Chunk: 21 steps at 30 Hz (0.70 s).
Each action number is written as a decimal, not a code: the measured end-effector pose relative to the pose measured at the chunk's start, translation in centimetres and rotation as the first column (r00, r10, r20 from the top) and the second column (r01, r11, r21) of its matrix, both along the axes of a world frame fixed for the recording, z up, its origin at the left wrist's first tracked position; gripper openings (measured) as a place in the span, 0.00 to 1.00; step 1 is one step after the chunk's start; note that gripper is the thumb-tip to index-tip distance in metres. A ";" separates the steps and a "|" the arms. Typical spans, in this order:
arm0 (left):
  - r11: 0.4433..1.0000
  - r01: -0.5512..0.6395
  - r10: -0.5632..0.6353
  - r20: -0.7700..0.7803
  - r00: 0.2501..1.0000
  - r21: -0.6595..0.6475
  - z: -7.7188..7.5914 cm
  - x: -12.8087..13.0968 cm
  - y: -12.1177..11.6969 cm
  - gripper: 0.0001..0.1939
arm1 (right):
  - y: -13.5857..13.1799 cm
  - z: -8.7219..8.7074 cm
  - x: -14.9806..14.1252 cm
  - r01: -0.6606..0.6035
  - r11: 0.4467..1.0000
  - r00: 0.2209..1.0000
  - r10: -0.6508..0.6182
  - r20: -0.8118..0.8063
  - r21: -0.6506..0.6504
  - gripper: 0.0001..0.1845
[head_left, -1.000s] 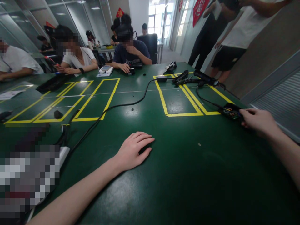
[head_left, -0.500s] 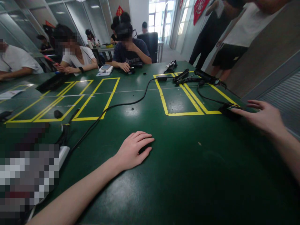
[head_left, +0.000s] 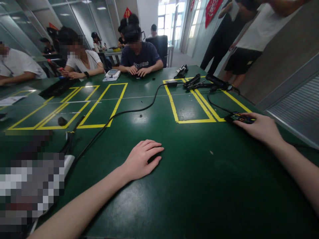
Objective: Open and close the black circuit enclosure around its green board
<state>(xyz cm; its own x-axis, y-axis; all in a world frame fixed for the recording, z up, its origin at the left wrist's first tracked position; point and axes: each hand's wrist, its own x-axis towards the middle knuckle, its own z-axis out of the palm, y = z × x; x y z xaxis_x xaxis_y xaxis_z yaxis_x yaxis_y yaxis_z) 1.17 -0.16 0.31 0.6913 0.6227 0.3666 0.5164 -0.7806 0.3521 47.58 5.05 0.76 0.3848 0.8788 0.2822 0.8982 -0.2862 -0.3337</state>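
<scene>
My left hand rests palm down on the green table, fingers loosely spread, with nothing in it. At the right, my right hand grips the near right side of a small black device with coloured parts on top, perhaps wires. Thumb and fingers lie on either side of it; its exact kind is too small to make out. It sits by the corner of a yellow tape outline. A thin black cable runs from beside it to a cluster of black gear.
A long black cord crosses the table past more taped outlines. At the left lie a blurred-out object and a black lump. A white device stands at the far side, where people sit; others stand at the right.
My right hand has come left and closed on the black device, whose coloured parts now show. My left hand has stayed put. The person opposite has lowered a hand from the face.
</scene>
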 end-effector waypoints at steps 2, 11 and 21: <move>1.000 -0.001 0.001 0.001 1.000 0.002 0.1 0.1 0.0 0.14 | -0.2 0.0 -2.1 -0.063 0.997 0.995 0.059 -0.083 -0.045 0.27; 1.000 0.005 -0.006 0.077 0.997 0.010 0.3 0.0 -0.2 0.22 | -4.6 0.7 -13.3 -0.812 0.567 0.485 0.786 -0.383 0.134 0.22; 0.999 0.048 -0.047 0.041 0.998 -0.022 0.5 0.3 -0.4 0.13 | -4.2 0.5 -12.1 -0.757 0.627 0.567 0.771 -0.290 0.185 0.24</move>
